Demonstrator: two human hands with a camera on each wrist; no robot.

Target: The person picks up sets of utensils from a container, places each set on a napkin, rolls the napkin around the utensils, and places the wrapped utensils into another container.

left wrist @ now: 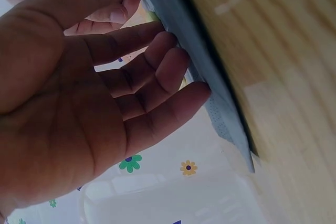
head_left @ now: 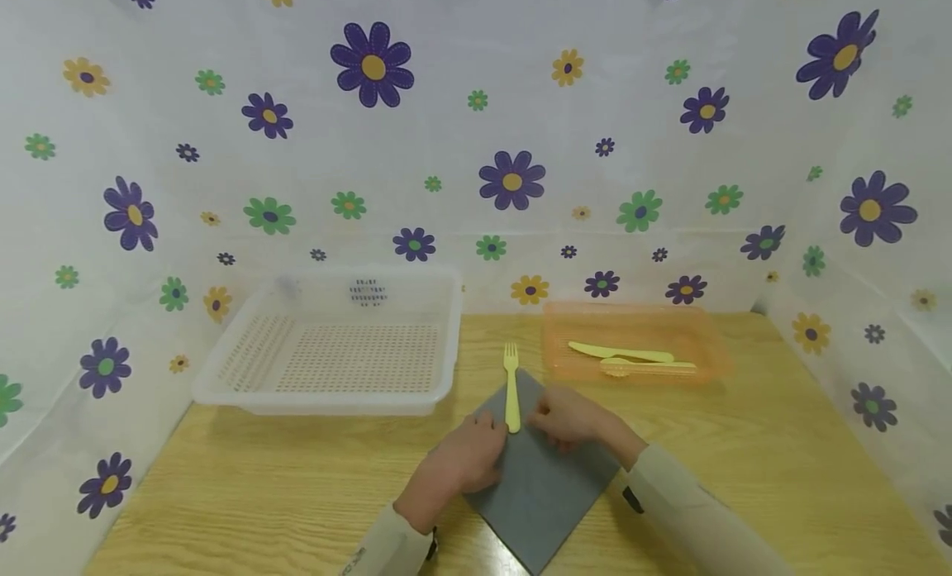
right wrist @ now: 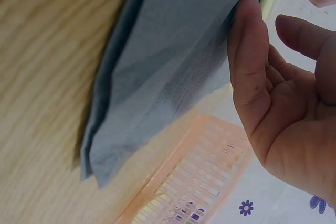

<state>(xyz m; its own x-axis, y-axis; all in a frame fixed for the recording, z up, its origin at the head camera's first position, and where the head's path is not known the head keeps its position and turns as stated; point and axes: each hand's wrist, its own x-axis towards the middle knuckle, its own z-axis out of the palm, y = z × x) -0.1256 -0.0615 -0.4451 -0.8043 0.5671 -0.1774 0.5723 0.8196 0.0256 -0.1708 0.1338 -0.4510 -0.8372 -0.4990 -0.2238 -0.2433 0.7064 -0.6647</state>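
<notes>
A folded grey napkin (head_left: 550, 489) lies diagonally on the wooden table, corner toward the person. Along its far corner rests a yellow fork (head_left: 512, 398), tines pointing away and reaching past the napkin. My left hand (head_left: 470, 454) is at the napkin's left side, close to the fork's handle end; its fingertips (left wrist: 197, 95) touch the napkin in the left wrist view, fingers loosely bent. On the other side of the fork, my right hand (head_left: 571, 417) rests its fingertips on the napkin. The right wrist view shows the right thumb (right wrist: 299, 38) apart from the bent fingers.
A white plastic basket (head_left: 442, 369) stands at the back left. At the back right is an orange tray (head_left: 632, 314) with a yellow knife (head_left: 621, 352) and a yellow spoon (head_left: 647, 367) in it. A flower-patterned white curtain (head_left: 446, 130) encloses the table's back and sides.
</notes>
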